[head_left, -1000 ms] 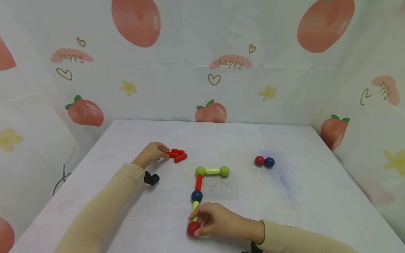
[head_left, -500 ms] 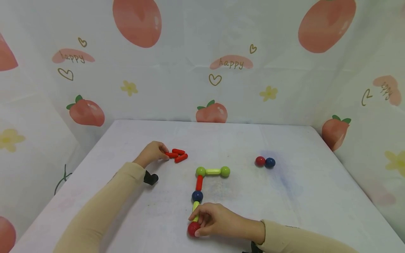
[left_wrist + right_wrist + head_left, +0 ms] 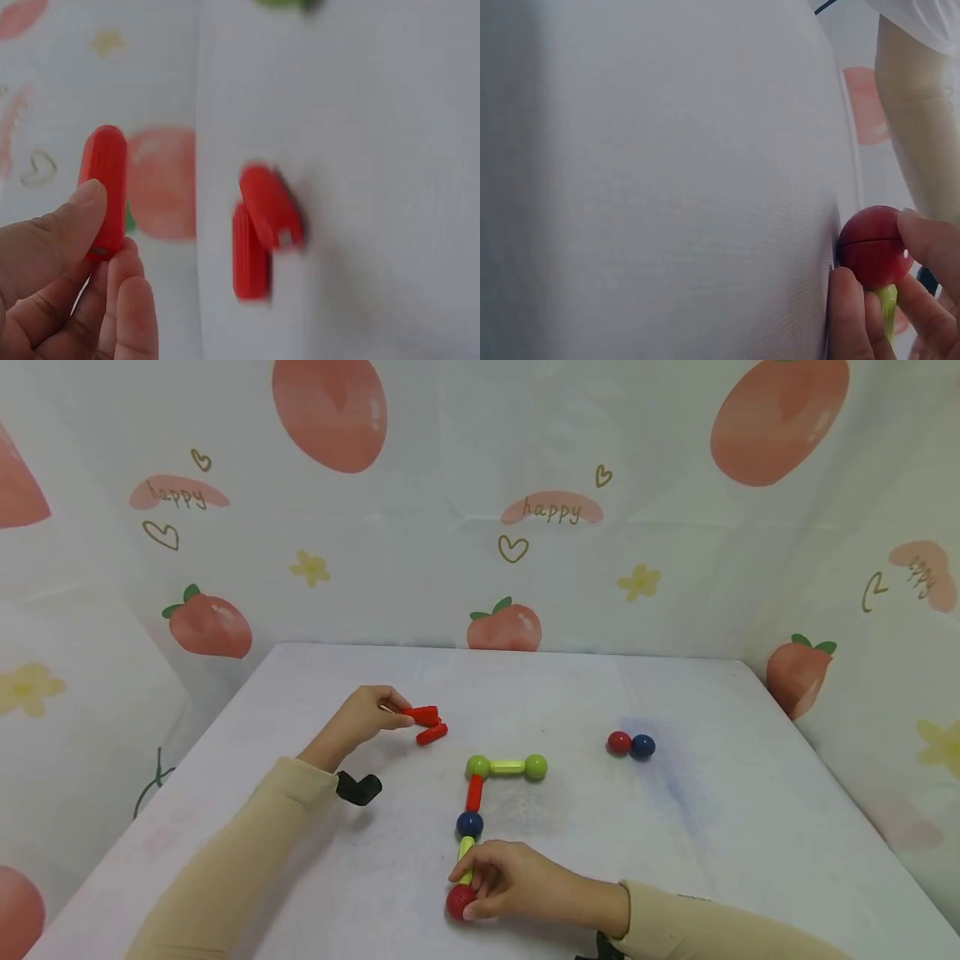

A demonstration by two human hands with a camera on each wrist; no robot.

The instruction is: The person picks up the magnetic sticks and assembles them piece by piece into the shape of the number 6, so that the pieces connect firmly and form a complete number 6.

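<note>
My left hand [image 3: 365,714] pinches a red rod [image 3: 105,191] between thumb and fingers, lifted above two more red rods [image 3: 250,259] on the table. At the near side, my right hand [image 3: 517,881] holds a red ball [image 3: 876,246] with the thumb against it and fingers around its other side. That ball sits at the end of a joined chain: a yellow-green rod [image 3: 466,850], a dark blue ball [image 3: 469,824], a red rod [image 3: 475,793], a green ball [image 3: 477,766], then a light green rod [image 3: 507,767] leading right to another green ball [image 3: 536,767].
A loose red ball [image 3: 618,742] and a dark blue ball [image 3: 642,746] lie side by side at the right of the white table [image 3: 750,827]. A cloth with fruit prints [image 3: 504,628] hangs behind the table and along its sides.
My left hand has picked up one red rod and moved it up and slightly right, off the other two. The right hand stays at the red ball.
</note>
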